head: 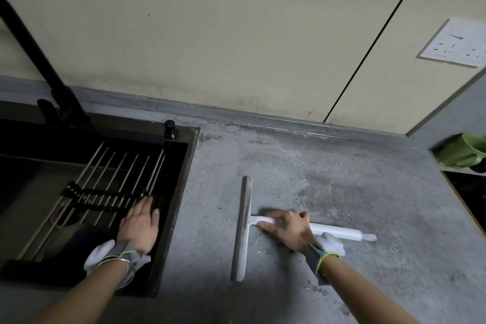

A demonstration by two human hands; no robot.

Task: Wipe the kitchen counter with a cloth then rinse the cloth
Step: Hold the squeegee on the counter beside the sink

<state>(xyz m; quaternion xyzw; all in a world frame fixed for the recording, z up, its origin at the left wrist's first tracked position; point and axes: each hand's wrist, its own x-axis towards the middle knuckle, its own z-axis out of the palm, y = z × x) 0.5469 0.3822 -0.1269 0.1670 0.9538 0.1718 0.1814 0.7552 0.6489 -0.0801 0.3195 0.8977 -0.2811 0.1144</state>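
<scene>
1. Your right hand [288, 231] lies over the white plastic handle of the long grey-bladed squeegee [243, 229], fingers stretched along the handle toward the blade and thumb on the far side; whether they actually grip it cannot be told.
2. The squeegee lies flat on the speckled grey stone desk [302, 166], just to the right of the black rectangular sink [181, 192], its blade running near to far and its handle pointing away from the sink.
3. Your left hand [139, 229] rests inside the sink, fingers straight and flat on the roll-up rack of steel rods [110, 187] that spans the basin.
4. A dark bundle, which may be the cloth, sits in the sink just under your left wrist; the shadow hides what it is.
5. The black angled tap [39, 66] rises at the sink's back edge.
6. A green ribbed cup [460, 152] lies far to the right of the sink, below a white wall socket [455, 45].
</scene>
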